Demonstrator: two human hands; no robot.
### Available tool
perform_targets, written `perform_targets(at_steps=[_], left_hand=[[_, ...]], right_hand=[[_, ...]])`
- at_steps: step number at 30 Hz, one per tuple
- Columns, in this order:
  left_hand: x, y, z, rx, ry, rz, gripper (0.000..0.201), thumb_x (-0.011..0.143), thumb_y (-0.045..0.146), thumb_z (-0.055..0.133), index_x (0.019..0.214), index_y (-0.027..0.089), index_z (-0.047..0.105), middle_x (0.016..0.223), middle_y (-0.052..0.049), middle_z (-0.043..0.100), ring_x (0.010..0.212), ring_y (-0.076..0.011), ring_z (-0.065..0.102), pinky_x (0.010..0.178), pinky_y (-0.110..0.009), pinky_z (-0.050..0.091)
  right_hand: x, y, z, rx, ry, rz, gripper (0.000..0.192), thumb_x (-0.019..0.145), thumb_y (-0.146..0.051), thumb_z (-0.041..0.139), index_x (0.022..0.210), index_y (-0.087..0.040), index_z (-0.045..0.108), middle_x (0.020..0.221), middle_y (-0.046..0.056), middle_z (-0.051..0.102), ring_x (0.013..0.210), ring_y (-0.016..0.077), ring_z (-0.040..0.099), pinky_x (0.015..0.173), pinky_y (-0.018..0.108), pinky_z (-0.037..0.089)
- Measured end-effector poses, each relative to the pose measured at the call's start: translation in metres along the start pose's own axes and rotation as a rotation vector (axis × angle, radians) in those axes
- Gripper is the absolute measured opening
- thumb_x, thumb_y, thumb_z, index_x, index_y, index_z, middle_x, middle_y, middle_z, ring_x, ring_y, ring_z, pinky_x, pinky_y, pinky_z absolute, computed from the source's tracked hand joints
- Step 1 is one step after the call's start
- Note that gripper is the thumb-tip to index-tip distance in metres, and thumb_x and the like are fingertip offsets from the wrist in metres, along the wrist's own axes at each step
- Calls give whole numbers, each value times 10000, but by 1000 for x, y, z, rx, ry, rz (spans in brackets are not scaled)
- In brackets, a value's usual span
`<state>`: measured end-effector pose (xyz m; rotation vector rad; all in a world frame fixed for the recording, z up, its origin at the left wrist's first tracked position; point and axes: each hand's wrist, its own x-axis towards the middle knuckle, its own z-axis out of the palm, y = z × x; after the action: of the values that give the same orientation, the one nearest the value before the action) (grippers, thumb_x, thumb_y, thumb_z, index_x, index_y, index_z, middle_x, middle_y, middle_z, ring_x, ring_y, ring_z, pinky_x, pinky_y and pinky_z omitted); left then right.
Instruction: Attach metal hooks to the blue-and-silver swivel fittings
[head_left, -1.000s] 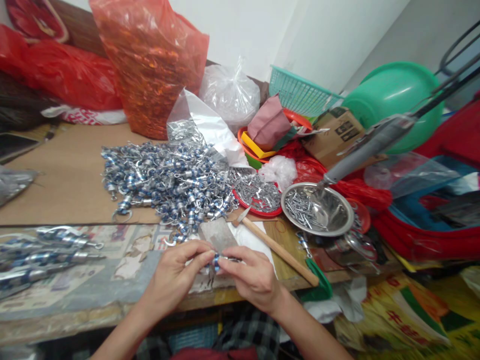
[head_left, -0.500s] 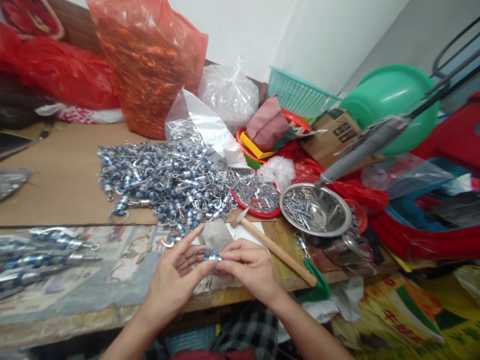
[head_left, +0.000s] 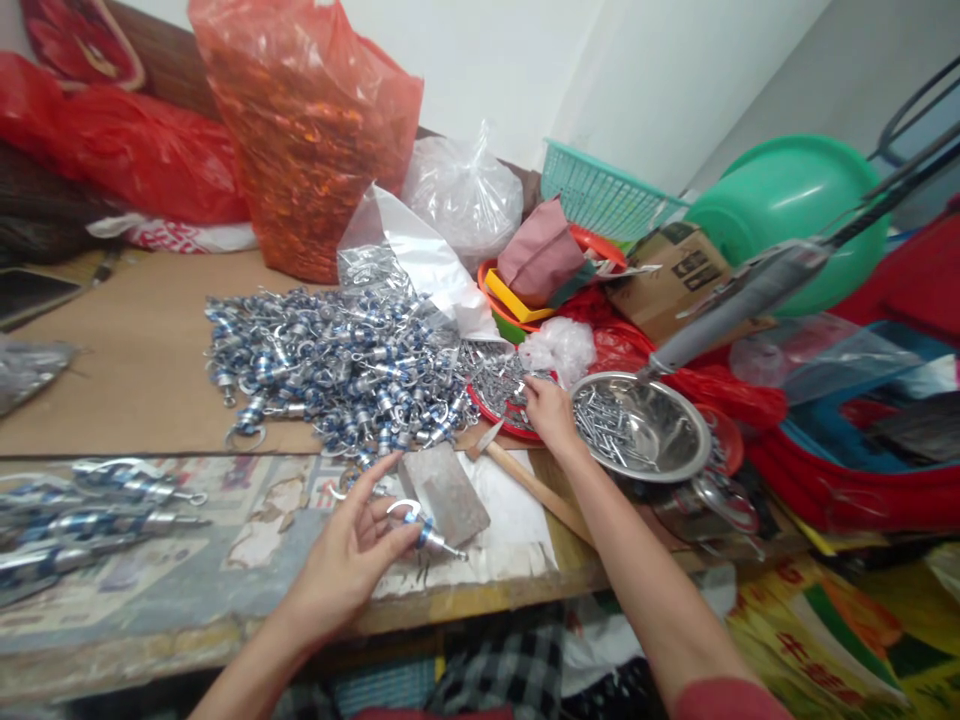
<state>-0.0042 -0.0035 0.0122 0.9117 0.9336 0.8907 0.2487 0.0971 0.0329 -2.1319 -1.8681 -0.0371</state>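
My left hand (head_left: 352,550) pinches a small silver-and-blue metal fitting with a ring (head_left: 420,528) just above the near table edge, beside a flat grey metal block (head_left: 444,492). My right hand (head_left: 545,408) is stretched out to the red plate of small silver pieces (head_left: 504,388), its fingers down on the pieces; whether it grips one is hidden. A big heap of the same blue-and-silver fittings (head_left: 330,362) lies on the brown board behind my left hand.
A wooden-handled hammer (head_left: 525,478) lies under my right forearm. A steel bowl of pins (head_left: 637,425) stands right of the red plate. Finished fittings (head_left: 90,510) lie at the left. Red bags (head_left: 315,130), a teal basket (head_left: 600,190) and a green basin (head_left: 787,210) crowd the back.
My right hand let go of the fitting and reached forward to the red plate. My left hand stayed near the table edge, still holding the fitting.
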Motion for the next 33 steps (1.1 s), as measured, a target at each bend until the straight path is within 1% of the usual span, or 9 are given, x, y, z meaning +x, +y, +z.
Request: perform_targets(at_steps=[3, 7, 10, 13, 18, 22, 26, 29, 33], left_hand=[[4, 4, -2, 34, -71, -21, 728, 698, 249, 635, 1306, 203, 238, 754, 4, 580, 741, -150, 578, 675, -259, 473], [11, 3, -7, 9, -165, -44, 754, 688, 208, 635, 1311, 224, 211, 712, 25, 549, 655, -137, 569, 606, -263, 464], [17, 1, -10, -54, -170, -44, 810, 656, 161, 650, 1310, 255, 182, 733, 26, 546, 621, -130, 565, 553, -261, 461], [21, 0, -11, -106, -131, -38, 858, 607, 118, 669, 1297, 265, 182, 752, 29, 542, 594, -120, 562, 532, -268, 473], [21, 3, -10, -114, -104, -46, 863, 577, 87, 669, 1284, 257, 205, 735, 38, 542, 552, -112, 563, 508, -275, 487], [21, 6, -8, -107, -99, -48, 863, 567, 73, 665, 1280, 247, 211, 708, 42, 549, 504, -109, 560, 461, -263, 478], [24, 9, -7, -81, -122, -34, 871, 562, 68, 662, 1284, 226, 200, 663, 49, 558, 472, -108, 556, 436, -248, 461], [26, 9, -8, -41, -137, -9, 881, 561, 66, 658, 1290, 213, 185, 637, 53, 568, 455, -109, 555, 427, -242, 454], [27, 7, -10, -46, -150, -6, 900, 543, 55, 659, 1291, 205, 182, 646, 53, 580, 477, -115, 568, 447, -244, 465]], right_hand=[[25, 14, 20, -95, -88, 15, 219, 762, -129, 517, 930, -160, 655, 907, 129, 654, 924, 258, 585, 783, 348, 435], [30, 14, 36, -133, -124, -12, 227, 688, -73, 562, 877, -155, 657, 961, 141, 623, 933, 270, 574, 784, 348, 422], [29, 17, 33, -92, -105, -26, 250, 674, -71, 572, 905, -134, 646, 983, 142, 611, 931, 258, 569, 793, 331, 416], [21, 24, 23, -3, -52, -31, 226, 757, -98, 493, 928, -133, 635, 962, 112, 627, 920, 204, 571, 807, 290, 409], [-11, 25, 10, 178, 5, -72, 187, 809, -180, 461, 840, -146, 643, 863, 71, 655, 808, 170, 588, 767, 276, 422], [-46, -5, -6, 348, -68, -149, 134, 795, -179, 505, 773, -159, 636, 778, 24, 657, 729, 133, 595, 683, 228, 438], [-74, -52, -26, 601, -375, -391, 104, 770, -129, 551, 715, -157, 634, 696, -11, 620, 675, 100, 562, 633, 192, 408], [-82, -74, -28, 555, -545, -531, 109, 779, -128, 553, 739, -166, 648, 680, -16, 596, 672, 96, 532, 631, 191, 374], [-85, -80, -18, 479, -542, -544, 84, 783, -174, 563, 804, -195, 641, 750, -13, 606, 709, 105, 534, 638, 198, 357]])
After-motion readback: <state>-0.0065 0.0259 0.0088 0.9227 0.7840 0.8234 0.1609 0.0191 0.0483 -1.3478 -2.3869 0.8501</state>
